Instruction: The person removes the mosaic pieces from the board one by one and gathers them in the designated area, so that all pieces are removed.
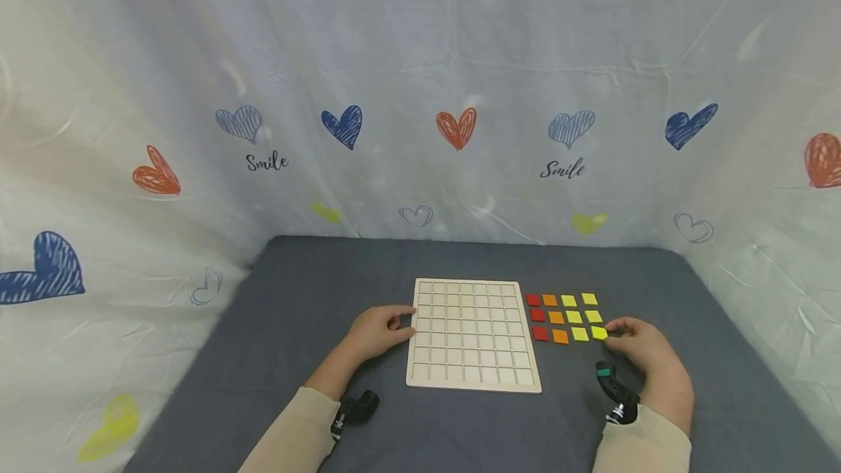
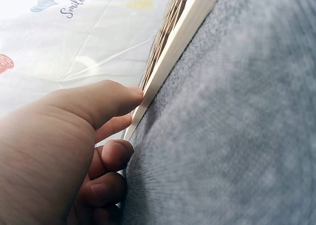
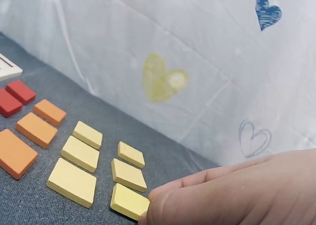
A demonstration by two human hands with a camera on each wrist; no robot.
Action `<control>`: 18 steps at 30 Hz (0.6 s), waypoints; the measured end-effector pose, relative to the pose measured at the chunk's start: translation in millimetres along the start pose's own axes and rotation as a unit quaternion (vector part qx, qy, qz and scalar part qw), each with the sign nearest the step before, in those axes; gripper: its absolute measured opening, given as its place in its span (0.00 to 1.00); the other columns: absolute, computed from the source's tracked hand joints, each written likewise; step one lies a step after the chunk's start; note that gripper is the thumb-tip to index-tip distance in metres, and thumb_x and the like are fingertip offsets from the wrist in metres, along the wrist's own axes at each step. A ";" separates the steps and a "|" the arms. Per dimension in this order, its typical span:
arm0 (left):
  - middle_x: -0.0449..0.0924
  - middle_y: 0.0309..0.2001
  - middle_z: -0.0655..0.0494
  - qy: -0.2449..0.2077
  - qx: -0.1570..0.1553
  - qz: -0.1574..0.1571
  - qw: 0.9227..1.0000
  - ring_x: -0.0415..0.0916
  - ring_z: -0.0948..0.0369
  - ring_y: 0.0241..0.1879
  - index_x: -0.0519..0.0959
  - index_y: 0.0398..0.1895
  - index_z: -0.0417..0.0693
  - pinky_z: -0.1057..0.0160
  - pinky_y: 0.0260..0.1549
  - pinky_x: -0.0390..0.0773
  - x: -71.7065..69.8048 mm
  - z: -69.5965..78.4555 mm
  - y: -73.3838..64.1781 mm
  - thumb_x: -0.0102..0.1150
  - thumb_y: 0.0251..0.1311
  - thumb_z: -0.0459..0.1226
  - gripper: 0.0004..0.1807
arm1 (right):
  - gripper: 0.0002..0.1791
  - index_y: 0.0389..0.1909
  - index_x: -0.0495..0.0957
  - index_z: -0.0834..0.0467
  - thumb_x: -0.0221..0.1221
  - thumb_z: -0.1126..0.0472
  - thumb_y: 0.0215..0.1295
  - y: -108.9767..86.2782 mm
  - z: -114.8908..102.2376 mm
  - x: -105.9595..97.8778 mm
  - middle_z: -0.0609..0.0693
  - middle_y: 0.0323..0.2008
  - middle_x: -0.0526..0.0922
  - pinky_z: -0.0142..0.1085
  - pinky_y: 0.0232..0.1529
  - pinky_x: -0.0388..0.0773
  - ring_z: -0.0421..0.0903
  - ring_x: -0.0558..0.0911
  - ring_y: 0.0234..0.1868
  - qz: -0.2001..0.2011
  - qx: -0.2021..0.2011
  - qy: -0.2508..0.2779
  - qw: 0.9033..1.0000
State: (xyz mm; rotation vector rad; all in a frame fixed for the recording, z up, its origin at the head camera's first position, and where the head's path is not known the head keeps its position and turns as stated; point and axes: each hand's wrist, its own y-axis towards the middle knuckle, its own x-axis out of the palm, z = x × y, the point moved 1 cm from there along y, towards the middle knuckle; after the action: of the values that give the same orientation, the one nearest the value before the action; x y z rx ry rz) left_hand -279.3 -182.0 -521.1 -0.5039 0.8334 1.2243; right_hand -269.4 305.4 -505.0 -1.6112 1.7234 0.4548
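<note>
A pale wooden grid board [image 1: 473,389] lies flat in the middle of the table. At its left edge my left hand [image 1: 377,331] touches the rim with the thumb and index fingertips; in the left wrist view the thumb [image 2: 118,96] rests against the board's side [image 2: 168,62]. Over on the right, my right hand [image 1: 647,345] pinches the right end of a bright yellow tile [image 1: 598,333], the front one of the outermost column. That tile [image 3: 129,201] looks slightly tipped, with a dark shadow beneath; the fingertips' far side is hidden.
Between the board and my right hand stand columns of square tiles: red [image 1: 538,315], orange [image 1: 556,317] and pale yellow [image 1: 574,317]. Dark grey cloth [image 1: 328,268] covers the table. A white curtain [image 1: 394,188] printed with hearts hangs behind and at both sides.
</note>
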 end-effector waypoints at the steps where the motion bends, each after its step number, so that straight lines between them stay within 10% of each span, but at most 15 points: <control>1: 0.67 0.18 0.64 0.001 0.000 0.000 1.000 0.59 0.66 0.17 0.83 0.63 0.55 0.64 0.21 0.62 0.2 -0.1 0.0 0.69 0.66 0.47 0.23 | 0.20 0.53 0.75 0.69 0.62 0.62 0.64 0.0 -0.4 0.0 0.53 0.28 0.73 0.42 0.32 0.66 0.49 0.72 0.30 0.001 0.002 0.000 1.000; 18: 0.68 0.18 0.63 -0.010 -0.003 0.003 1.000 0.60 0.65 0.16 0.83 0.63 0.54 0.63 0.21 0.62 3.9 -4.6 1.2 0.69 0.66 0.47 0.23 | 0.27 0.64 0.69 0.70 0.58 0.58 0.72 -5.0 -13.7 -12.8 0.70 0.47 0.76 0.54 0.44 0.72 0.61 0.76 0.45 -0.007 -0.010 -0.006 1.000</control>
State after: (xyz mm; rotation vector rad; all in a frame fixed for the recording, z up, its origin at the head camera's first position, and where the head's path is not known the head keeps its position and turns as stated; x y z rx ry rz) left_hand -281.3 -182.6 -526.9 -0.4940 0.8154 1.2355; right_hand -268.7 304.3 -485.6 -1.6304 1.7019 0.4746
